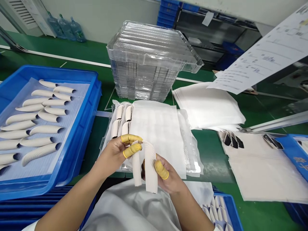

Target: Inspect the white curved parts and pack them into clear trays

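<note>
My left hand (117, 155), with yellow finger cots on two fingers, pinches the top of a folded white ribbed strip (150, 166) near the middle of the view. My right hand (163, 176), with a yellow finger cot on its thumb, grips the same strip from below. A second white strip end (137, 170) hangs beside it. Just beyond my hands, a clear plastic bag (190, 150) holds a white sheet (156, 131) and a few curved white pieces (120, 120).
A blue tray (79, 128) of white ribbed pieces stands at the left. A tall stack of clear plastic trays (146, 61) stands ahead. White sheets (207, 106) lie to the right, below a hanging printed paper (262, 54). Blue crates (228, 208) sit at the lower right.
</note>
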`<move>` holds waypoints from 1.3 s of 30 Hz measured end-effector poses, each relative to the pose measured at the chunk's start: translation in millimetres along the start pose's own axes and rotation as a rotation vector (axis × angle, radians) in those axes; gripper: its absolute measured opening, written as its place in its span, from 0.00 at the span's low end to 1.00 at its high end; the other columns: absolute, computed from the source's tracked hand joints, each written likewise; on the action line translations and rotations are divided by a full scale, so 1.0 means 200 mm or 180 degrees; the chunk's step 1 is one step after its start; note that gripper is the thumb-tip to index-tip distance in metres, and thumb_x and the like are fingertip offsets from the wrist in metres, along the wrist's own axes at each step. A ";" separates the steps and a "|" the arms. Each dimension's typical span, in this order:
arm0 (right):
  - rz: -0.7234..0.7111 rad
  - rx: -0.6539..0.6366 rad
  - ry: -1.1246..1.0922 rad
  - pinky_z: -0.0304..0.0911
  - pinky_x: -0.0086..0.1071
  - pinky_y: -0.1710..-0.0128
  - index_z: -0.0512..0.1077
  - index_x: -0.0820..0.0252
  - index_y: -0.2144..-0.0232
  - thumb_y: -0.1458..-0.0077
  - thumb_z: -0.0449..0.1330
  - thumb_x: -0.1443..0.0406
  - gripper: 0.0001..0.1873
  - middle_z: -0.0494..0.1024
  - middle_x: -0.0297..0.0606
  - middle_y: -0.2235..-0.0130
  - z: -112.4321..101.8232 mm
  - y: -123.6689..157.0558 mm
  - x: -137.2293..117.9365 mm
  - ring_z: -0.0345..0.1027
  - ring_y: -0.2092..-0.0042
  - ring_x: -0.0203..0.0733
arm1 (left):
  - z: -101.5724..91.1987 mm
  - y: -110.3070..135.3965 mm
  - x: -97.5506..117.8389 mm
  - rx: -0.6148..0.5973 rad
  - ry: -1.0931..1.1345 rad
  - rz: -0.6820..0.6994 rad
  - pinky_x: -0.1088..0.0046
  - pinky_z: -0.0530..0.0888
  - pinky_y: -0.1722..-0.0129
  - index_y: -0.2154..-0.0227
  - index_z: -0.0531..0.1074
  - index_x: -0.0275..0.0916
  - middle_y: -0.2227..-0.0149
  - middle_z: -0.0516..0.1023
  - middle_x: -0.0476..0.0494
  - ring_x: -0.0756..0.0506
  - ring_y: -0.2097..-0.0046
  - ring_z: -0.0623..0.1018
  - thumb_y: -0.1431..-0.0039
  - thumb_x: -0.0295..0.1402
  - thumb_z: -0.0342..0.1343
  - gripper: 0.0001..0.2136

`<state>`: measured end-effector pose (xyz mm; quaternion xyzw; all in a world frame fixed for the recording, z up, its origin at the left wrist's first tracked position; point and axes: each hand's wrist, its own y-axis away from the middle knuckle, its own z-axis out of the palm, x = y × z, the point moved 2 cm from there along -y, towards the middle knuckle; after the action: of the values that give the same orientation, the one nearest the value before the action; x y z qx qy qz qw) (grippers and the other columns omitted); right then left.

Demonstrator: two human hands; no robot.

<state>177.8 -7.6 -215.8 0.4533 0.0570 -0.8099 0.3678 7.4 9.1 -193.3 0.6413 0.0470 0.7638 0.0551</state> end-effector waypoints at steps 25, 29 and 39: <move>-0.0405 0.0617 0.0647 0.68 0.47 0.47 0.53 0.43 0.33 0.47 0.68 0.53 0.44 0.77 0.41 0.49 0.11 0.12 0.02 0.72 0.48 0.45 | 0.02 -0.03 0.06 0.0389 -0.0022 0.0269 0.79 0.71 0.76 0.66 0.83 0.42 0.73 0.79 0.49 0.53 0.73 0.71 0.52 0.37 0.69 0.10; -0.0556 0.0727 0.0660 0.70 0.45 0.50 0.62 0.43 0.37 0.50 0.70 0.54 0.40 0.78 0.40 0.50 0.11 0.11 0.03 0.74 0.51 0.45 | 0.03 -0.01 0.09 0.0472 -0.0114 0.0494 0.80 0.72 0.74 0.67 0.82 0.43 0.70 0.81 0.49 0.52 0.71 0.74 0.52 0.35 0.68 0.08; -0.0587 0.0584 0.0938 0.72 0.37 0.59 0.53 0.41 0.33 0.53 0.73 0.55 0.50 0.81 0.34 0.59 0.14 0.14 0.01 0.76 0.63 0.39 | 0.05 -0.04 0.10 0.0575 -0.0682 0.0587 0.76 0.72 0.69 0.68 0.78 0.40 0.69 0.78 0.49 0.49 0.67 0.74 0.47 0.39 0.65 0.08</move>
<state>176.1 -39.6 -194.7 0.5915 0.0774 -0.7668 0.2368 13.9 19.1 -173.2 0.7231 0.0502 0.6855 -0.0684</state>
